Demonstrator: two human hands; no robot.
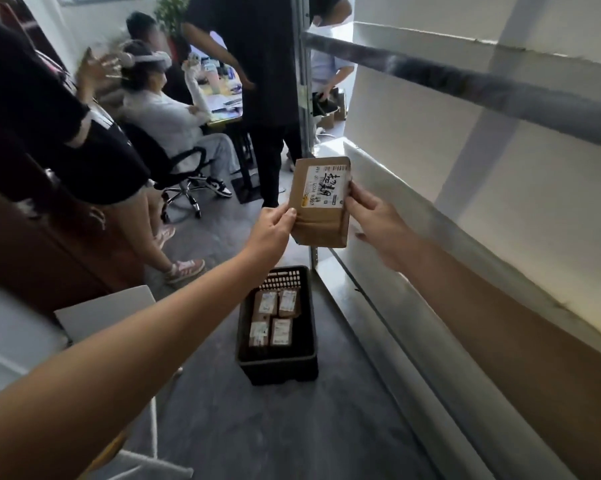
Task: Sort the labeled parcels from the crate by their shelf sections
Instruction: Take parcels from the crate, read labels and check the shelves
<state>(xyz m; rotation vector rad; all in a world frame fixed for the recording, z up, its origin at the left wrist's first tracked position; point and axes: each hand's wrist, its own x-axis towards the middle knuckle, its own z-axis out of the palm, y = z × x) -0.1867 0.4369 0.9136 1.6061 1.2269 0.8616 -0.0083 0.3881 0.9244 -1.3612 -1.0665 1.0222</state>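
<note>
Parcel held up between both hands beside the shelving

Brown cardboard parcel is held in the air just above the middle of the view, upright and slightly tilted, with its white label turned toward the camera. Black handwriting is seen across the label; the printed text cannot be read. The parcel's edge at 9 o'clock is pinched by the left hand, thumb on the front face. Its edge at 3 o'clock is gripped by the right hand, with one finger laid along the edge and others tucked behind.

At 6 o'clock from the held parcel, well below it, a black plastic crate is set on the grey floor. Four more labeled parcels are laid flat inside it, in two rows of two.

Metal shelving is seen from 1 to 5 o'clock, just beside the right hand. At 10 to 11 o'clock, a seated person wearing a white headset is placed on an office chair, and a standing person in dark clothes is seen at 12 o'clock.
</note>
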